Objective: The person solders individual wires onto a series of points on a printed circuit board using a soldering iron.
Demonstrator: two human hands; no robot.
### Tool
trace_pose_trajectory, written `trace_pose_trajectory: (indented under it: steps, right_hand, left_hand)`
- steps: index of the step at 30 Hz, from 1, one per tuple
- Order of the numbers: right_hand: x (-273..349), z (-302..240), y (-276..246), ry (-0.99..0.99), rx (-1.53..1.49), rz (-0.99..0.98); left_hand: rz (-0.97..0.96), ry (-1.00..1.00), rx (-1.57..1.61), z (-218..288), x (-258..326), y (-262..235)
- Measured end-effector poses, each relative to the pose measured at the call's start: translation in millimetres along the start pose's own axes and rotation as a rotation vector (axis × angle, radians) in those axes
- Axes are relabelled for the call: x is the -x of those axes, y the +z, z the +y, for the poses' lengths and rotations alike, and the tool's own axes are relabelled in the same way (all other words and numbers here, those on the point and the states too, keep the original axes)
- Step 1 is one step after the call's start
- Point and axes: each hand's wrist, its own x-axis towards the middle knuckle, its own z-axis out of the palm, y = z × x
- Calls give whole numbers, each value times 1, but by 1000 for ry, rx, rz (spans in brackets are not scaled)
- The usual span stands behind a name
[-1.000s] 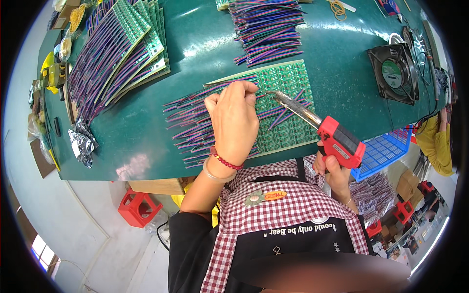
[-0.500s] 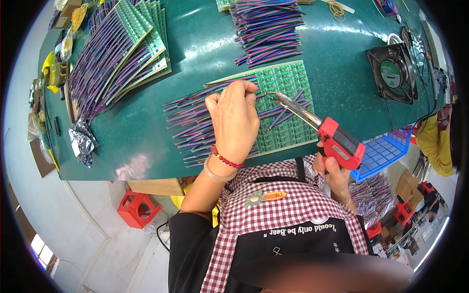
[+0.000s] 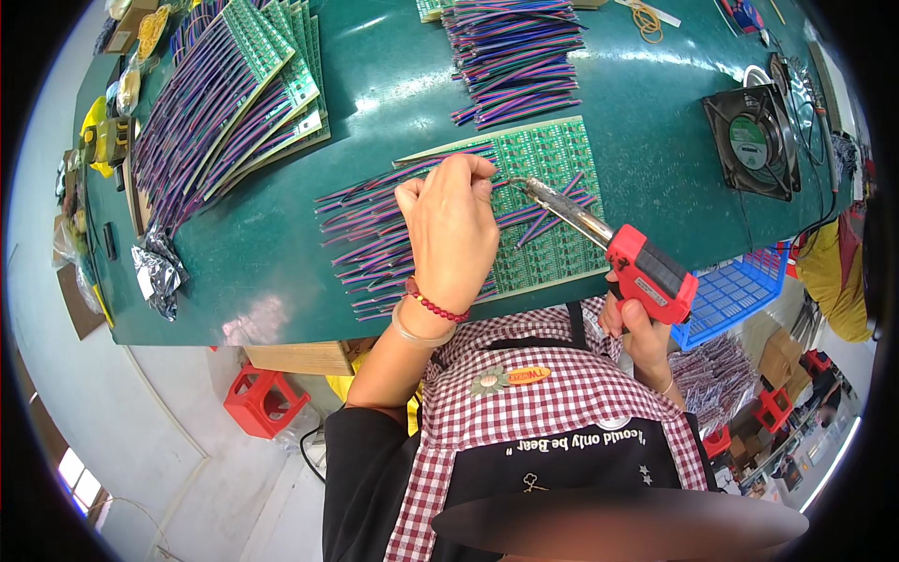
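A green circuit board panel [image 3: 552, 258] lies on the table before me, with rows of small boards on it. Red, blue and dark wires [image 3: 370, 245] fan out from its left side. My left hand [image 3: 452, 229] is over the panel, its fingers pinched on a wire whose end shows only faintly at the fingertips. My right hand [image 3: 641, 332] is wrapped round the handle of a red and black soldering gun [image 3: 653, 273]. Its metal tip points left and meets the board beside my left fingertips. Several loose wires [image 3: 538, 220] lie across the panel under the barrel.
A stack of wired boards [image 3: 211, 122] lies at the left, near crumpled foil [image 3: 159, 276]. Bundled wires [image 3: 513, 66] lie beyond the panel. A black fan [image 3: 752, 140] stands at the right. A blue basket [image 3: 735, 290] sits by the table's front edge [image 3: 225, 344].
Almost nothing differs. The soldering gun has shifted very slightly to the left; my left hand keeps its pinch in about the same place.
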Motion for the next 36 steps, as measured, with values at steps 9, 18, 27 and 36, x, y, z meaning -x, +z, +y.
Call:
trace_pose_trajectory:
  steps: [9,18,27,36]
  right_hand:
    - [6,-13,-10,-100,17,116]
    - [9,-36,-34,-264,-158,248]
    - [7,-17,-13,-170,-64,147]
    - [14,-57,-69,-389,-105,201]
  left_hand:
    - [-4,-4,2,1,0,-1]
    - [2,51,-46,-1,0,2]
    - [-12,70,-115,-1,1,3]
    - [-20,51,-50,5,-3,2]
